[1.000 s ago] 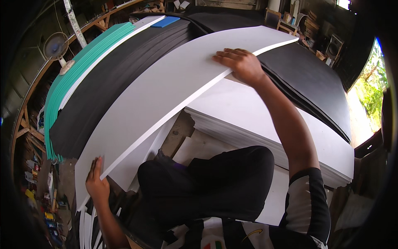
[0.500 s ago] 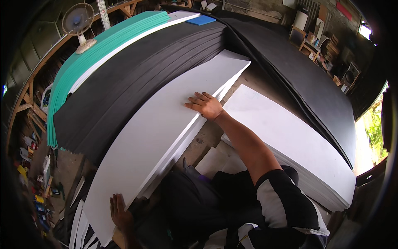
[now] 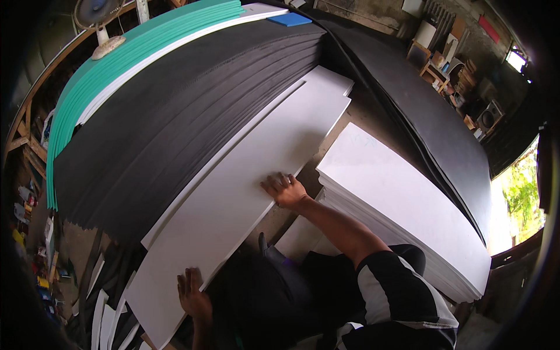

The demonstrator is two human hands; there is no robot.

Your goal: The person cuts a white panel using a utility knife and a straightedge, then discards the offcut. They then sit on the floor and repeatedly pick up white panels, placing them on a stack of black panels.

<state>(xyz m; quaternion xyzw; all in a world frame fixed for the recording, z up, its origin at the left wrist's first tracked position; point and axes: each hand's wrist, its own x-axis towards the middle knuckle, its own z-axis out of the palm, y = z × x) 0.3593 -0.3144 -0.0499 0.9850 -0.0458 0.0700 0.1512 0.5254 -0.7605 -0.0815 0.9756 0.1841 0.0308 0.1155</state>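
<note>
Sheet (image 3: 245,192) now lower, flatter vs before

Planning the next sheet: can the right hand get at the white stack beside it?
Probably yes: the right hand lies flat on the white sheet, and nothing stands between it and the white stack.

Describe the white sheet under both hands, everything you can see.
The white sheet is long, thin, plain and foam-like, lying slanted on a black stack, above another white sheet. The right hand presses flat near its right edge at mid-length; the left hand lies at its near end. Its far end reaches past the black stack's edge.
</note>
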